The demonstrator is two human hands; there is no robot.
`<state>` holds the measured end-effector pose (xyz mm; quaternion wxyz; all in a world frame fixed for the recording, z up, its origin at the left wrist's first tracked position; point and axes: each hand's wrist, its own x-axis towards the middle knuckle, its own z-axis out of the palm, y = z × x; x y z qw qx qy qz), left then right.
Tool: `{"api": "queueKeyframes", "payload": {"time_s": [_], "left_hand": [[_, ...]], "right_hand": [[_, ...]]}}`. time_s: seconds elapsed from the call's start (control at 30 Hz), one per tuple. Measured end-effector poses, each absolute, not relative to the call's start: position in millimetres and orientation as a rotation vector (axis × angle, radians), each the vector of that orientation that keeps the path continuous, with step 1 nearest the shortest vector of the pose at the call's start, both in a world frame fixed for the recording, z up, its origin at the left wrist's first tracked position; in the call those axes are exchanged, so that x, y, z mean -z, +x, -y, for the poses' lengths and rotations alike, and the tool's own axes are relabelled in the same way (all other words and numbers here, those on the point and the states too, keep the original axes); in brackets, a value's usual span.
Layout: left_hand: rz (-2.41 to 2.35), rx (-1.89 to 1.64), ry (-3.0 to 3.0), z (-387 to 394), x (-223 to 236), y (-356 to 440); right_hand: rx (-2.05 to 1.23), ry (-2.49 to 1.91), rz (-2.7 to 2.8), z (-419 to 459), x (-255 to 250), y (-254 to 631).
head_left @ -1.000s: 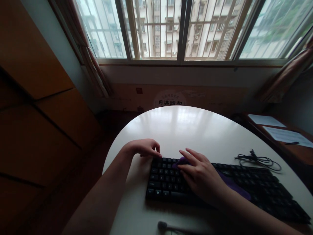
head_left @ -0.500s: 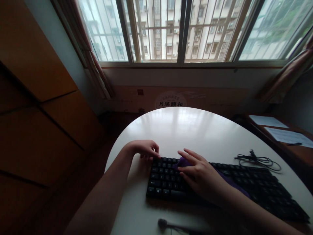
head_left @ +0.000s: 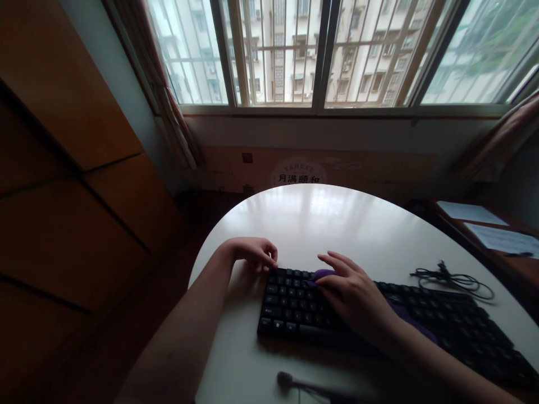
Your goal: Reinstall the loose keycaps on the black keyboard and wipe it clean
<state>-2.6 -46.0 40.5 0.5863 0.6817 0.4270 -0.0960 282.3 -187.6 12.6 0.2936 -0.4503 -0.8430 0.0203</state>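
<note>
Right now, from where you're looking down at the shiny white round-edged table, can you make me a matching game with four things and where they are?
Things
1. soft purple cloth
2. looped thin black cable
3. slim dark-bristled brush
4. bare left hand

Places
A. nearer the wearer than the long black keyboard
B. at the keyboard's far left corner
C. on the keyboard, partly under the right hand
D. just beyond the keyboard's right part

Pairs: 1-C, 2-D, 3-A, 4-B
</note>
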Motion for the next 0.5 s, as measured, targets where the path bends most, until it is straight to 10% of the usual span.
{"api": "queueKeyframes", "payload": {"time_s": [0.5], "left_hand": [[-0.986, 0.223, 1.604, 46, -42, -2]], "right_hand": [[-0.105, -1.256, 2.278, 186, -10, 260]]}}
